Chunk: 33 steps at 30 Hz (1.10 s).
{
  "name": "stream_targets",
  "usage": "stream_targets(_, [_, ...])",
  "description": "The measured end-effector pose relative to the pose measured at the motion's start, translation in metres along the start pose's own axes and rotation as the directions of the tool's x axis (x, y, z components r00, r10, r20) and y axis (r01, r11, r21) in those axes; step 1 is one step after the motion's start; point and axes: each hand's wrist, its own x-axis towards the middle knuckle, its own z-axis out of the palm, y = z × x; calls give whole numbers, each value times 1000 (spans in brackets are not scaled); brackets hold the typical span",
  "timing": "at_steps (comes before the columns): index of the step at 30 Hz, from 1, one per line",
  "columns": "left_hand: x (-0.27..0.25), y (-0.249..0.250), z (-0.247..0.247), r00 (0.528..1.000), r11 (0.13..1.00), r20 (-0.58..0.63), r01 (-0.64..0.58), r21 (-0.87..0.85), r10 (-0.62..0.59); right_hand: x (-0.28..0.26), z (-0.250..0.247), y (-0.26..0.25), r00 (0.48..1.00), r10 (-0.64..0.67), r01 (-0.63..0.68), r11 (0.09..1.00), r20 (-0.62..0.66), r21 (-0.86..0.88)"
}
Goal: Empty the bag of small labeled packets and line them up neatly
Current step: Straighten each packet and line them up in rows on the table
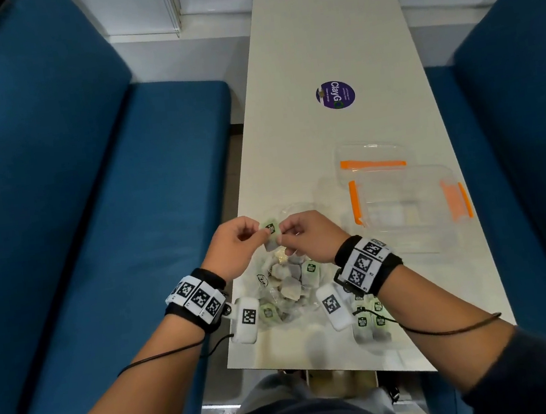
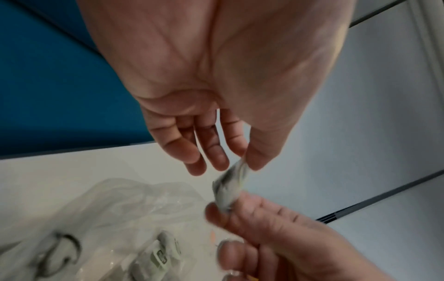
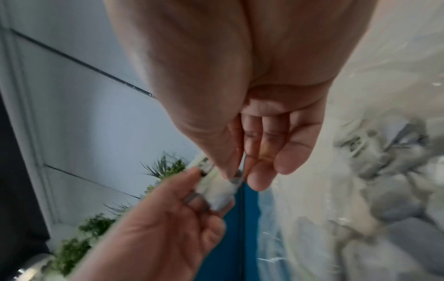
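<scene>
A small pale green packet [image 1: 271, 232] with a dark label hangs above the table between both hands. My left hand [image 1: 258, 235] pinches its left side and my right hand [image 1: 285, 238] pinches its right side. In the left wrist view the thumb and forefinger of my left hand [image 2: 245, 161] nip the top of the packet [image 2: 229, 190]. My right hand [image 3: 236, 176] grips the same packet [image 3: 217, 185] in the right wrist view. Below the hands lies the clear plastic bag [image 1: 283, 286] with several packets inside. Several more packets [image 1: 371, 320] sit grouped on the table under my right wrist.
A clear container with orange clips [image 1: 405, 206] and its lid [image 1: 370, 157] stand to the right on the white table [image 1: 299, 66]. Farther back is a purple round sticker [image 1: 335, 95]. Blue benches [image 1: 91, 194] flank the table on both sides.
</scene>
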Motion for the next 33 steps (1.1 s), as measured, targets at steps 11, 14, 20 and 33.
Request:
stream_targets(11, [-16,-8,-3,956,878,43,285,-384,-292,38,51,47,975,171,-70,838,139,-541])
stream_targets(14, [-15,-33,3,950,949,-3,311,-43,-311,45,59,51,975,183,-96,860,126,-501])
stream_targets(20, [-18,-57,13,955,935,10,287,206,-296,46,58,54,980,137,-43,849,141,-527])
stream_targets(33, [-19,-52,11,964,955,3,263,137,-265,37,51,57,987,85,-6,873,140,-487])
